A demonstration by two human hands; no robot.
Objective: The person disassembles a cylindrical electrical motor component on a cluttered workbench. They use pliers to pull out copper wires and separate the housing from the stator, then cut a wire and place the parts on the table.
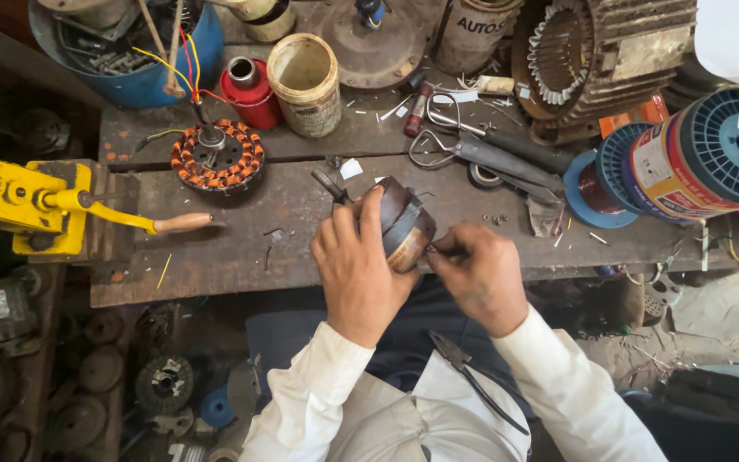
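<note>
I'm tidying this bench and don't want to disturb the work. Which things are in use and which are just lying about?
In use:
- round brown motor part, gripped by the left hand
- right hand, fingertips at the part's edge

Lying about:
- copper-wound stator
- scissors
- red can
- cream tin
- wire spools
- yellow tool
- pliers on the lap

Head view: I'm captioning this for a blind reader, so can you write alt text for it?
Seen from above, a person's left hand grips a small round motor part over a worn wooden workbench while the right hand works at its edge. Around it lie a wound stator, scissors, wire spools and a yellow tool.
</note>
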